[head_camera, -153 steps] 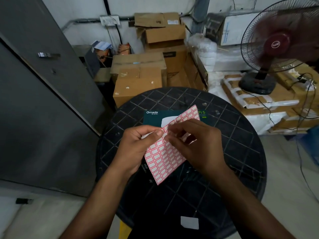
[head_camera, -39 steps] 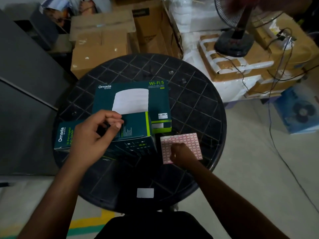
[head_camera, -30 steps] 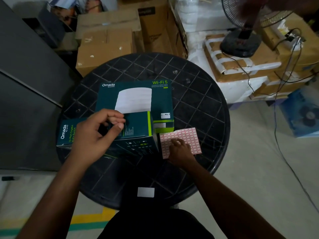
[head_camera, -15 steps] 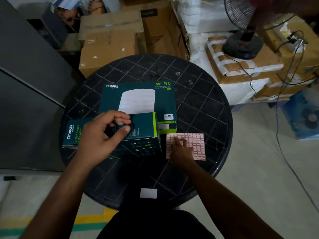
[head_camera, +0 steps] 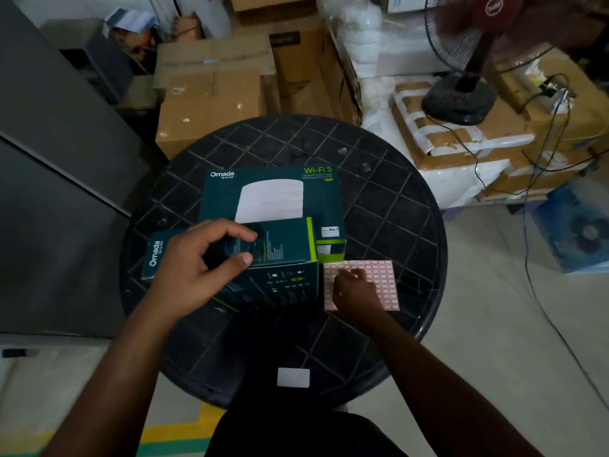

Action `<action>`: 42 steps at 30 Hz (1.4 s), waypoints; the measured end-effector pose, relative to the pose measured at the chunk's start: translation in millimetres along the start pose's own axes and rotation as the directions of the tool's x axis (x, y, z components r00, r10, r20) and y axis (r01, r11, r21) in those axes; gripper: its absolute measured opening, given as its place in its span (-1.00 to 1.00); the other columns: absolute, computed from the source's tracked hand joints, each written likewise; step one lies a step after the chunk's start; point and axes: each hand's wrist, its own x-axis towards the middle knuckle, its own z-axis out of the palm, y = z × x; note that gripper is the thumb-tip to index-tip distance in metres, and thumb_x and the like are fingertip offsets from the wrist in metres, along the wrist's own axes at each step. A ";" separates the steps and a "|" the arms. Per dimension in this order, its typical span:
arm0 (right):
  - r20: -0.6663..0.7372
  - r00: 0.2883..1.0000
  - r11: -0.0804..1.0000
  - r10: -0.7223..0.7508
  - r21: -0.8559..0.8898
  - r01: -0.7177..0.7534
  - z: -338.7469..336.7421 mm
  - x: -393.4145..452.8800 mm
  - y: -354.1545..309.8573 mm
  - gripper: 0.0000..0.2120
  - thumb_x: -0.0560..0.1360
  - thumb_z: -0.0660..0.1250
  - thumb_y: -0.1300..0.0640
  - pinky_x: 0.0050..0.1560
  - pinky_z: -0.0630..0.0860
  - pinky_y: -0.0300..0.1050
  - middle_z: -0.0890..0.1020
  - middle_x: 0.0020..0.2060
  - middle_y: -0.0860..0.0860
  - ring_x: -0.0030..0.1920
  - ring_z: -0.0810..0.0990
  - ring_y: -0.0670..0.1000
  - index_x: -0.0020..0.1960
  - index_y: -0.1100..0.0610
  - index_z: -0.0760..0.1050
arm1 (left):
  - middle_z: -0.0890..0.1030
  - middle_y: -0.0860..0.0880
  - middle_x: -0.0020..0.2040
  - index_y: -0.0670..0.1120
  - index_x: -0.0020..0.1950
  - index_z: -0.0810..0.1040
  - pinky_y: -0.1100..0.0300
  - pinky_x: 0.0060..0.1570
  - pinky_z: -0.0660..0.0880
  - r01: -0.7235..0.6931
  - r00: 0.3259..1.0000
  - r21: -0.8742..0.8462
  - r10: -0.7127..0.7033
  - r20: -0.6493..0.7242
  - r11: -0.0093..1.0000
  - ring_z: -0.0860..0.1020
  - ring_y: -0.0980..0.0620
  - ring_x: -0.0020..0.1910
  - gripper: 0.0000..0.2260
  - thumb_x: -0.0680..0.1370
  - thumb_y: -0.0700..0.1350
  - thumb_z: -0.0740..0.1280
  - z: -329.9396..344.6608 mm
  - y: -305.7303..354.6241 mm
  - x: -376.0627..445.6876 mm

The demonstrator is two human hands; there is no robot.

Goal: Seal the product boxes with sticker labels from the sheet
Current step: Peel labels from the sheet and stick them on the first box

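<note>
Head view: my left hand grips the switch box upright on the table; my right hand picks at the sheet beside it. Labels are flimsy, so I'd lift one by a corner.

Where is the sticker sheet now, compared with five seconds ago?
Yes, it moved: the sticker sheet lies on the round table, beside the Wi-Fi 5 box.

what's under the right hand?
The right hand rests on the red-and-white sticker sheet, flat on the round black table. Its fingertips cover the near-left stickers; whether one is peeled is hidden.
</note>
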 end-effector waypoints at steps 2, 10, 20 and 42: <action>-0.115 0.993 0.987 0.009 0.160 0.009 -7.2 -4.1 -2.9 -0.89 0.62 0.25 0.09 0.04 0.52 0.03 0.65 0.07 0.08 0.24 0.47 0.13 0.07 0.08 0.53 | 0.68 0.11 0.14 -0.01 0.07 0.65 -0.07 0.23 0.51 -0.051 0.998 0.060 0.049 0.038 0.997 0.62 0.07 0.18 -0.80 0.47 0.00 0.43 -10.9 -7.6 -3.7; -0.231 0.947 0.520 0.224 0.850 0.084 -76.5 -50.7 -36.7 -0.85 0.66 0.25 0.18 -0.23 0.58 -0.04 0.61 -0.27 0.01 -0.24 0.59 0.01 -0.06 0.13 0.53 | 0.59 0.20 0.28 0.09 0.11 0.66 -0.09 0.34 0.44 -0.169 0.982 0.217 0.145 0.124 0.961 0.51 0.12 0.34 -0.68 0.38 0.13 0.48 -49.4 -45.3 -19.0; -0.584 0.801 0.435 0.128 0.759 0.484 -144.7 -99.9 -129.0 -0.84 0.63 0.27 0.21 -0.40 0.42 -0.06 0.51 -0.37 0.07 -0.41 0.44 0.07 -0.09 0.04 0.53 | 0.56 0.23 0.32 0.11 0.16 0.67 -0.08 0.34 0.44 -0.225 0.972 0.245 0.200 0.124 0.943 0.42 0.17 0.38 -0.66 0.47 0.23 0.38 -59.5 -68.1 -20.1; -0.714 0.577 0.895 -0.395 -0.160 0.416 -125.6 -93.2 -187.9 -0.89 0.62 0.36 0.13 -0.24 0.57 -0.04 0.65 -0.08 -0.01 -0.14 0.63 0.02 0.00 0.13 0.64 | 0.68 0.19 0.12 0.09 -0.01 0.74 0.24 0.23 0.31 -0.261 0.954 0.285 0.292 -0.073 0.922 0.56 0.11 0.18 -0.76 0.44 0.17 0.41 -30.1 -65.6 -23.2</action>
